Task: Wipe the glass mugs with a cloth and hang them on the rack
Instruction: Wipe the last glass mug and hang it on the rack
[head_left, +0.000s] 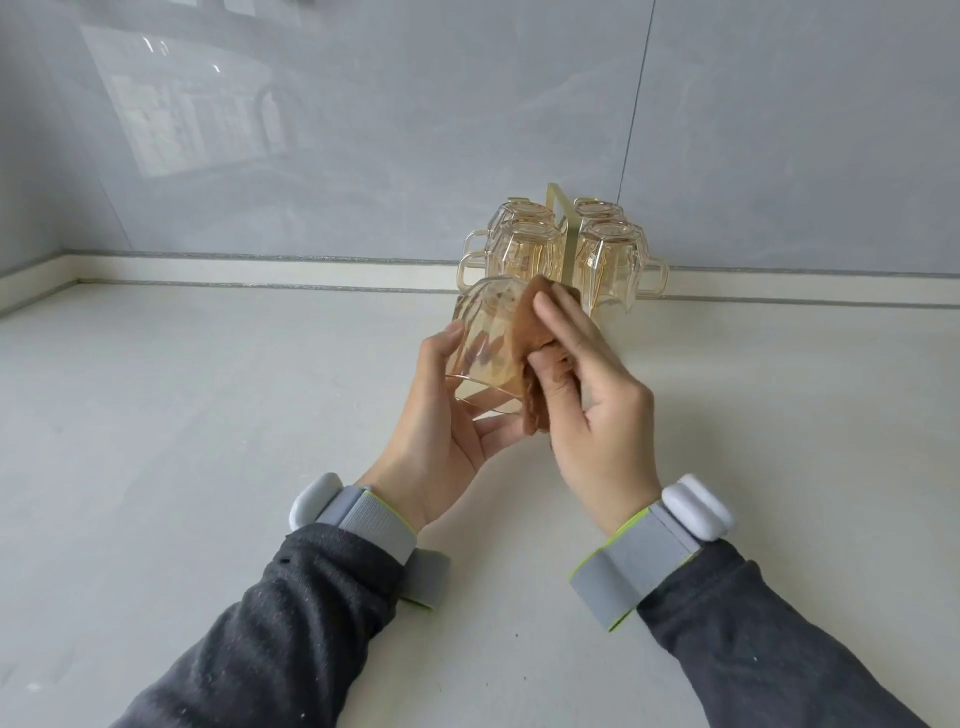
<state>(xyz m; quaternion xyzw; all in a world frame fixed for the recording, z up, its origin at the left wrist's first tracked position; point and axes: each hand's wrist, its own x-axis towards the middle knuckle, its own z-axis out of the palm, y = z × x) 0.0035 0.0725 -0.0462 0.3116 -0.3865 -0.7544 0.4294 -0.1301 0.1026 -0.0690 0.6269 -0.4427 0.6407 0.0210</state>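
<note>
Head view: left hand (442, 428) fingers grasp the glass mug (484, 325), right hand (597, 395) fingers hold the cloth (522, 317) against it.

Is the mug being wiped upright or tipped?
Tipped: the mug in the left hand leans with its open rim toward the person, base toward the rack.

Five glass mugs (488, 353) (524, 254) (608, 265) (511, 210) (597, 210), one cloth (535, 332), one rack (563, 223), two hands (441, 431) (597, 395), two wristbands (363, 519) (654, 545).

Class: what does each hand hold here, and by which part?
Left hand grips the amber glass mug around its body. Right hand grips a bunched brown cloth against it.
</note>
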